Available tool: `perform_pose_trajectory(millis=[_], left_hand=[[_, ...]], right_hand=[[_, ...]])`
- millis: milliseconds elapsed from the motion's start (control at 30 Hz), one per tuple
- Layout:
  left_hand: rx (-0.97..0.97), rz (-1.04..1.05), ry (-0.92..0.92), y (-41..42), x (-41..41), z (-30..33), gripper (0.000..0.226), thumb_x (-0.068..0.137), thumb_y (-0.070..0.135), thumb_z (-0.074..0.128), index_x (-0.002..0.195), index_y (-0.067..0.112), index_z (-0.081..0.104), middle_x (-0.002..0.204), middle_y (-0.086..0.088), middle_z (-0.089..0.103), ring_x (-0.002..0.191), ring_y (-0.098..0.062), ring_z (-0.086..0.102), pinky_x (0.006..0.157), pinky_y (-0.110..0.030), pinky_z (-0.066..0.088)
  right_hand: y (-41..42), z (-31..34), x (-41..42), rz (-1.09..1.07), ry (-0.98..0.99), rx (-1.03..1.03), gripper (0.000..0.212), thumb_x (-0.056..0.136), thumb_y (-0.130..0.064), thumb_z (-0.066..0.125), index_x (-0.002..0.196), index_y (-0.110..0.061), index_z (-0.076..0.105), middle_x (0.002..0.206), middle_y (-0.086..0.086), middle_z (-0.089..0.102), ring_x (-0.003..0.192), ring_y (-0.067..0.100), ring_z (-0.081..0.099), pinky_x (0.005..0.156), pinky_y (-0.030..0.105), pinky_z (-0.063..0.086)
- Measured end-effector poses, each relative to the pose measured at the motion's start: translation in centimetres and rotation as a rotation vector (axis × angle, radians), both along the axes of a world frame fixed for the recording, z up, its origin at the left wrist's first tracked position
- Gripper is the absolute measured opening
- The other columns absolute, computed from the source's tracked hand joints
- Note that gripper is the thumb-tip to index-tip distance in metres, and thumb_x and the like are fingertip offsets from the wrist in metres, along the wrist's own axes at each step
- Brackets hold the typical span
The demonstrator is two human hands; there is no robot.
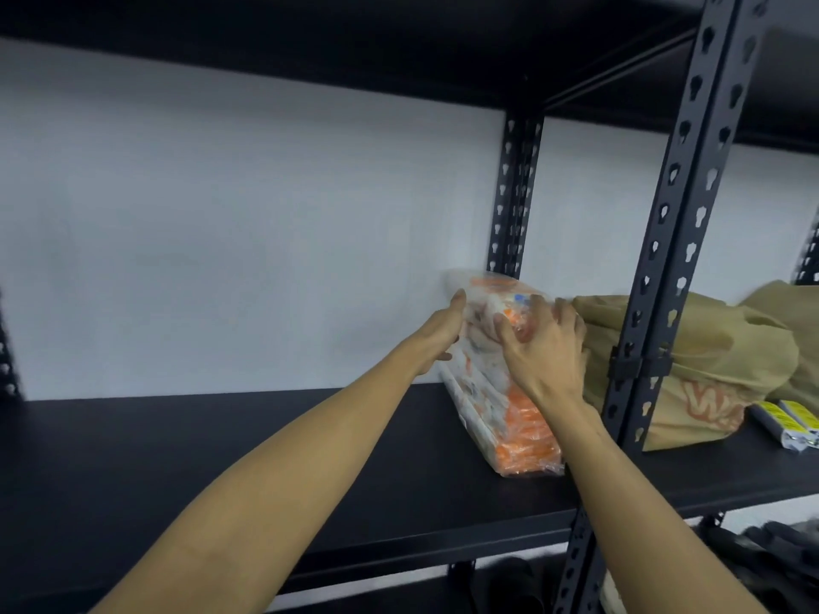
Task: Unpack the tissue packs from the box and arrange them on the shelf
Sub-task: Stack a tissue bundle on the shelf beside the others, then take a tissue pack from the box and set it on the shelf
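Both hands' grip closed around tissue pack [496, 374], left hand [436, 336], right hand [543, 347], pack standing on shelf [221, 458]

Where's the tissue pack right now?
The tissue pack stands on the black shelf, right of centre, between both hands, beside the brown paper bag.

Two bare forearms enter the frame from the lower edge, one from the lower left, one from the lower right. No sleeve, cuff, glove, watch, band or ring shows on either limb (both are uncovered from the frame edge to the fingertips). The left hand [436, 336] presents its thumb side; its fingers are largely hidden. The right hand [547, 347] presents its back, with four knuckles, tendon ridges and short, unpainted fingernails visible. Motion blur softens the finer detail on both hands.
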State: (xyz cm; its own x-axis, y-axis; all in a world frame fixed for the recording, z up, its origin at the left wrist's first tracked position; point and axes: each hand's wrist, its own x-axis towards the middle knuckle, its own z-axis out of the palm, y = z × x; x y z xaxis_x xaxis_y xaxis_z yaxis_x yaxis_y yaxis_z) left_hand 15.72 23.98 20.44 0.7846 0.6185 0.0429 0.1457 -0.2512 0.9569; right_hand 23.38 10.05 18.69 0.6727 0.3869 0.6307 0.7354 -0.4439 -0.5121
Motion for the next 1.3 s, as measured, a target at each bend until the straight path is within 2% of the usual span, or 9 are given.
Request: perform_pose_trajectory(millis=[200,367,467,533,667,833,1033,1200,1300], left_hand=[[0.313,-0.099,0.316,1.5,-6.7,-3.1,0.076,0.103,0.067,0.018,0.141,0.015,0.059,0.146,-0.007,0.056,0.128,-0.023,0.055,0.114,-0.039,0.039],[0.514,-0.023,0.608,5.9,-17.0,-8.1,0.072,0.103,0.067,0.021,0.154,0.021,0.044,0.162,0.001,0.039,0.149,-0.023,0.037,0.123,-0.042,0.025],[0.546,0.062,0.724,7.6,-23.9,-11.3,0.072,0.103,0.066,0.026,0.153,0.019,0.044,0.160,-0.003,0.042,0.145,-0.023,0.041,0.119,-0.042,0.032],[0.539,0.102,0.715,7.7,-27.8,-13.3,0.061,0.105,0.058,0.032,0.151,0.020,0.045,0.158,-0.002,0.043,0.142,-0.022,0.043,0.116,-0.037,0.034],[0.679,0.150,0.712,5.9,-32.8,-16.1,0.059,0.108,0.051,0.031,0.161,0.025,0.028,0.170,-0.002,0.018,0.157,-0.019,0.012,0.127,-0.042,0.011],[0.817,0.329,0.701,2.0,-36.0,-18.5,0.061,0.107,0.055,0.018,0.161,0.027,0.026,0.170,0.001,0.018,0.158,-0.017,0.010,0.127,-0.043,0.009],[1.032,0.452,0.581,-2.1,-39.5,-22.5,0.074,0.103,0.058,0.004,0.160,0.020,0.029,0.167,-0.005,0.027,0.157,-0.023,0.016,0.128,-0.043,0.009],[0.994,0.428,0.366,-4.9,-42.2,-25.0,0.063,0.109,0.043,0.036,0.163,0.018,0.017,0.172,-0.004,0.006,0.158,-0.018,-0.005,0.127,-0.037,0.000],[0.869,0.388,0.245,-7.0,-44.1,-28.2,0.068,0.102,0.030,0.054,0.162,0.021,0.023,0.172,0.000,0.008,0.157,-0.018,0.010,0.123,-0.032,0.019]], right_hand=[[-1.1,0.0,-0.1,0.039,0.010,-0.130,0.076,0.096,-0.064,0.046,0.155,-0.020,0.026,0.165,0.012,0.017,0.154,0.036,0.003,0.116,0.067,0.018],[-1.5,-1.1,-3.8,0.005,-0.257,-0.071,0.069,0.098,-0.051,0.046,0.153,-0.012,0.030,0.163,0.016,0.025,0.153,0.035,0.013,0.118,0.059,0.020],[-0.4,-2.9,-8.0,0.086,-0.352,-0.001,0.060,0.097,-0.041,0.046,0.147,-0.009,0.041,0.159,0.018,0.034,0.150,0.036,0.023,0.118,0.055,0.025],[1.0,-4.9,-11.4,0.169,-0.336,-0.026,0.058,0.096,-0.039,0.047,0.144,-0.007,0.045,0.156,0.018,0.040,0.148,0.036,0.028,0.118,0.053,0.026],[4.2,-10.1,-17.8,0.355,-0.186,-0.329,0.058,0.102,-0.044,0.043,0.148,-0.009,0.042,0.155,0.013,0.042,0.149,0.031,0.028,0.118,0.045,0.023],[7.1,-16.3,-24.6,0.488,-0.049,-0.638,0.053,0.105,-0.046,0.031,0.146,-0.015,0.044,0.155,0.007,0.041,0.148,0.028,0.027,0.120,0.047,0.021],[5.1,-18.7,-28.0,0.401,-0.059,-0.518,0.055,0.107,-0.047,0.026,0.146,-0.015,0.048,0.158,0.008,0.040,0.151,0.028,0.023,0.124,0.049,0.013],[1.6,-22.7,-31.2,0.455,-0.133,-0.258,0.051,0.106,-0.040,0.038,0.148,-0.012,0.047,0.160,0.009,0.037,0.153,0.025,0.021,0.126,0.045,0.009],[-0.1,-25.5,-32.6,0.456,-0.157,-0.118,0.036,0.103,-0.031,0.047,0.125,-0.009,0.064,0.153,0.012,0.047,0.146,0.028,0.037,0.122,0.047,0.023]])
